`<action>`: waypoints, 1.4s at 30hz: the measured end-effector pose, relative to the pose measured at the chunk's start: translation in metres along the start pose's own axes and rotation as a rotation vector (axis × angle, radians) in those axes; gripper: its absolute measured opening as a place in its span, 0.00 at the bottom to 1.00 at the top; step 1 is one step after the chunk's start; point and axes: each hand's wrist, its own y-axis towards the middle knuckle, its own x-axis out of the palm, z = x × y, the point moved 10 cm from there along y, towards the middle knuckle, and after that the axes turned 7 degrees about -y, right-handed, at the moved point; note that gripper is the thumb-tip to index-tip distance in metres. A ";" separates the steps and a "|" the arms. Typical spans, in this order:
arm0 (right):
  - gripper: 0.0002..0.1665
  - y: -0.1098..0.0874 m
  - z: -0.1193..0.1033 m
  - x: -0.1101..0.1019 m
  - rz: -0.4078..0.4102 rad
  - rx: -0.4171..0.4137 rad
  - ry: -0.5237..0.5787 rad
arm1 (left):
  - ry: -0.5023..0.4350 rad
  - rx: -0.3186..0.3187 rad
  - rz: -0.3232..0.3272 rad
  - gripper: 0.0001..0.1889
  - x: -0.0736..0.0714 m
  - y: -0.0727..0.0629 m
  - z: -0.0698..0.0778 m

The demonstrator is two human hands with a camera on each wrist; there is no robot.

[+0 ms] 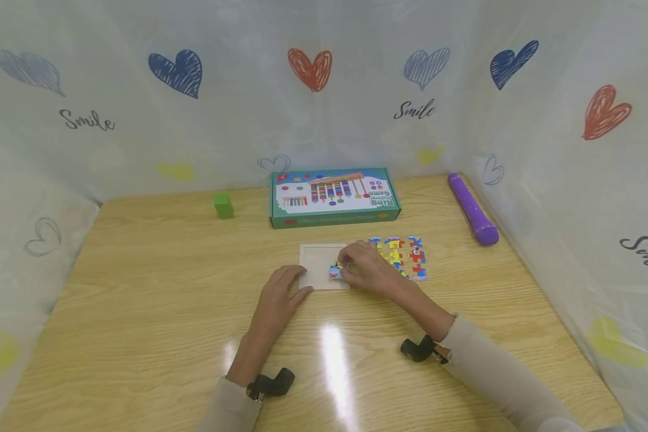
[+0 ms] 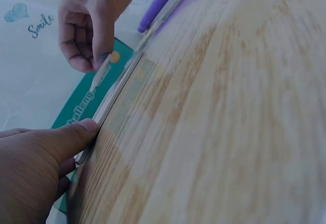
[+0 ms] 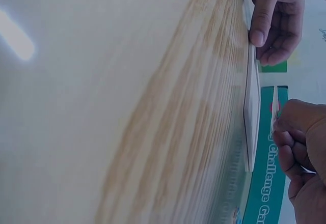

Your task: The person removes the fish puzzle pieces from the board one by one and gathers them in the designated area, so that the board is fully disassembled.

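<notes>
A shallow pale wooden puzzle tray [image 1: 315,267] lies flat on the table, its visible floor bare. My left hand [image 1: 275,297] holds its near left corner, fingers along the left side and thumb at the front edge. Above the tray's right part, my right hand [image 1: 371,269] pinches a puzzle piece [image 1: 335,273] with blue and yellow print between thumb and fingers. Edge-on in the right wrist view, the thin piece [image 3: 275,102] stands apart from the tray [image 3: 251,107]. Several colourful puzzle pieces [image 1: 417,257] lie in rows right of the tray, some hidden by the right hand.
Behind the tray lies a green Ring Challenge Game box [image 1: 335,198]. A green block [image 1: 224,206] stands at the back left, and a purple toy microphone [image 1: 472,210] lies at the right edge. Printed plastic sheeting [image 1: 356,132] walls the table's back and sides.
</notes>
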 end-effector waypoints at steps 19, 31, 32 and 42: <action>0.09 -0.013 0.009 -0.009 0.037 -0.013 -0.011 | 0.014 -0.010 0.004 0.19 0.000 0.000 0.000; 0.09 -0.021 0.016 -0.014 0.050 -0.011 0.004 | 0.015 -0.010 0.003 0.20 0.000 0.000 -0.001; 0.09 -0.022 0.017 -0.014 0.045 -0.006 0.005 | 0.014 -0.010 0.002 0.20 0.000 0.000 -0.001; 0.09 -0.027 0.023 -0.014 0.040 0.020 0.000 | 0.022 -0.003 0.009 0.20 0.000 0.000 0.000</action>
